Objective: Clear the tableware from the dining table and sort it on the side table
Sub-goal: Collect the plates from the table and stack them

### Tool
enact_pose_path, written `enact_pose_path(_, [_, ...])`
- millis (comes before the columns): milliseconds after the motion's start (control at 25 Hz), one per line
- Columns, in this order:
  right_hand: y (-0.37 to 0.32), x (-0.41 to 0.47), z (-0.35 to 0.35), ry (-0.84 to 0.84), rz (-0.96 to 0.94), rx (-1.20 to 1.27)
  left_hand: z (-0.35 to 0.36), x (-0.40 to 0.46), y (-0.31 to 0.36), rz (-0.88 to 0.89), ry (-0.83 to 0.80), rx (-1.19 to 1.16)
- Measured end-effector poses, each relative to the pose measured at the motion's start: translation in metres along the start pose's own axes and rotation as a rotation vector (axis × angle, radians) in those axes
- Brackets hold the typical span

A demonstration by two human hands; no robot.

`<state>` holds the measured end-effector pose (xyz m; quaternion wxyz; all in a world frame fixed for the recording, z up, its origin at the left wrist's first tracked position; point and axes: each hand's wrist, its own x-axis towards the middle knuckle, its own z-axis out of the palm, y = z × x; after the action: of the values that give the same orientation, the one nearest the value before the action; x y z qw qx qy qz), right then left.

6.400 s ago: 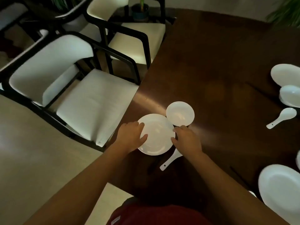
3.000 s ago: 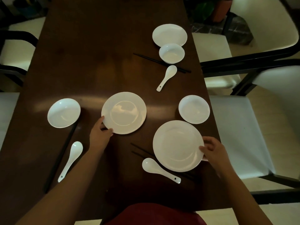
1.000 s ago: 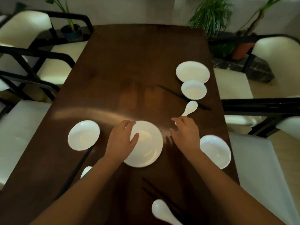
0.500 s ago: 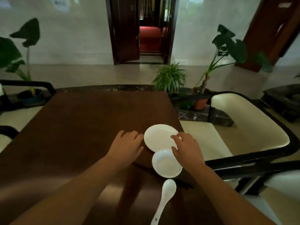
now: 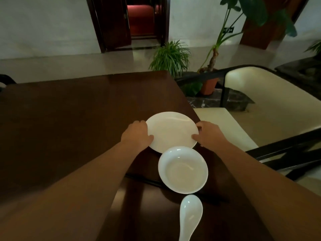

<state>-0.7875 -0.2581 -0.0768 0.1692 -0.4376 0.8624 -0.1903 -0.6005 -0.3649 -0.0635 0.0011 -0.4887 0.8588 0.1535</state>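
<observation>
Left hand (image 5: 137,134) and right hand (image 5: 209,134) grip opposite edges of the white plate (image 5: 172,131) on the dining table (image 5: 69,119). Bowl (image 5: 182,170) just beside it, spoon (image 5: 190,214) nearer.

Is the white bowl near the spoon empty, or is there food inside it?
Empty. The bowl stands upright, and its inside shows only bare white surface.

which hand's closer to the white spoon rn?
Right, narrowly. The right hand grips the plate's right rim, up and slightly right of the spoon. The left hand grips the left rim, farther off to the left. The bowl lies between.
</observation>
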Motion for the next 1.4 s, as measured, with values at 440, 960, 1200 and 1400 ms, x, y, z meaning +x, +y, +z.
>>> enact_pose_path(440, [-0.038,0.013,-0.029,0.217,0.159,0.659,-0.032,-0.007,-0.006,-0.247,0.180,-1.021])
enact_pose_path(960, [-0.110,-0.224,-0.028,-0.102,-0.146,0.719,-0.091,-0.290,-0.078,-0.333,0.377,-0.944])
enact_pose_path(1200, [-0.086,-0.344,0.030,-0.384,-0.035,0.646,-0.016,-0.435,-0.095,-0.584,0.328,-0.927])
enact_pose_path(1400, [-0.070,-0.381,0.053,-0.409,-0.040,0.426,0.018,-0.478,-0.094,-0.675,0.304,-0.862])
